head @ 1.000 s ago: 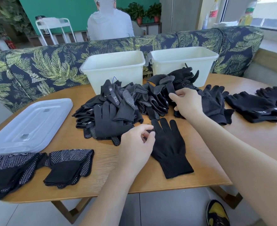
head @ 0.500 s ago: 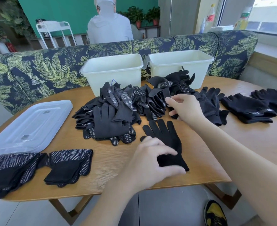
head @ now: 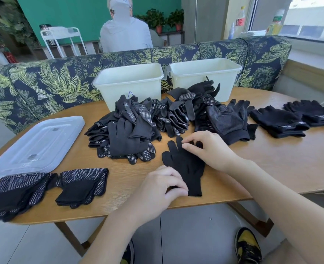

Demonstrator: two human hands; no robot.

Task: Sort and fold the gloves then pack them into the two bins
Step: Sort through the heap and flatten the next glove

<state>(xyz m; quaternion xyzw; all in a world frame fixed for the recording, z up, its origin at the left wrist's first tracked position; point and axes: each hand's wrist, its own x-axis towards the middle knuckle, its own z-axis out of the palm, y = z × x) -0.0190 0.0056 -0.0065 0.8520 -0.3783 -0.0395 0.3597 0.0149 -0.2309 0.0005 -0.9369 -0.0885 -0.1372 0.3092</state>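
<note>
Head view: both hands pinching 1 glove near table edge

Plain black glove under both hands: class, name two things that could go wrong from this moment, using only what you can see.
1. The plain black glove lies with its cuff close to the table's near edge; the left hand pinches that cuff, and a pull could drag it off.
2. The right hand works at the glove's fingers right beside the unsorted pile, so a loose glove may get caught up and mis-sorted.
</note>
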